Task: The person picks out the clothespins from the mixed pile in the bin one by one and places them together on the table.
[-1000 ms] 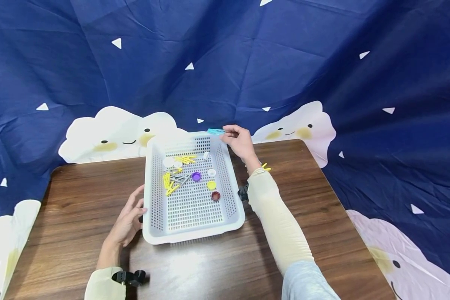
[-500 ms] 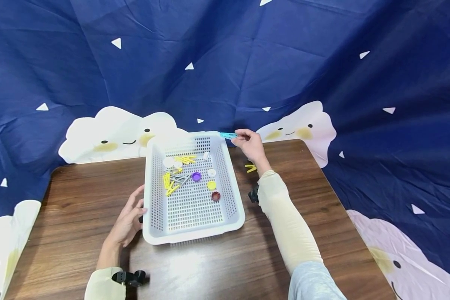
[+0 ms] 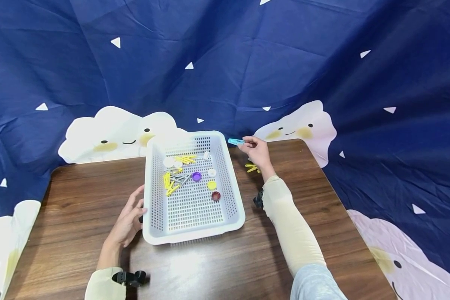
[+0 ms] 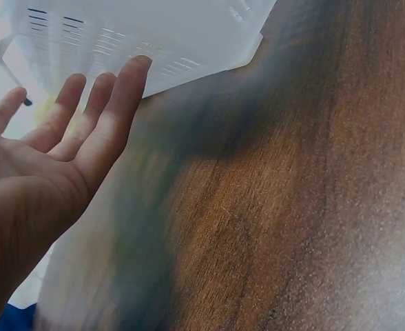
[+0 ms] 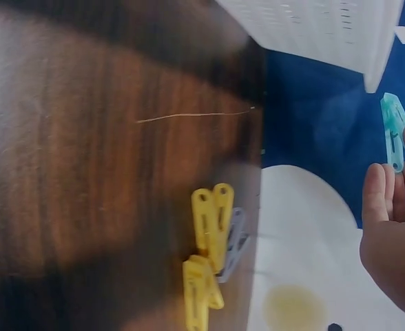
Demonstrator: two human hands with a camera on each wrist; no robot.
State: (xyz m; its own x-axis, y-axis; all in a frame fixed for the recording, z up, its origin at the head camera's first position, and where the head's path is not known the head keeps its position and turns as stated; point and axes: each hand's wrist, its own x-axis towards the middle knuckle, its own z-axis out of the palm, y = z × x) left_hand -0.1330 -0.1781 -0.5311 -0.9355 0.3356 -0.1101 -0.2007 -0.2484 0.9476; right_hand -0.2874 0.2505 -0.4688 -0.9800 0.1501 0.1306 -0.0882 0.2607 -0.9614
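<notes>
In the head view, my right hand (image 3: 258, 153) pinches a light blue clothespin (image 3: 235, 141) just beyond the far right corner of the white basket (image 3: 193, 239). The right wrist view shows the clothespin (image 5: 394, 131) held at one end between thumb and fingertips, above the table's far edge. My left hand (image 3: 125, 221) rests beside the basket's left wall, its fingers spread and loosely bent. Seen from the left wrist, the fingers (image 4: 113, 117) lie against or close to the basket's outer side. Inside the basket lie yellow clothespins (image 3: 185, 159), grey clothespins (image 3: 181, 179) and several bottle caps (image 3: 196, 176).
Right of the basket, yellow clothespins (image 5: 206, 227) and a grey one (image 5: 235, 241) lie on the wooden table (image 3: 78, 200), near its far edge. A dark blue cloth (image 3: 225, 62) with white clouds hangs behind the table.
My right hand has moved right with the blue clothespin, from over the basket's far rim to outside its corner, and slightly lower. The left hand and the basket stay put.
</notes>
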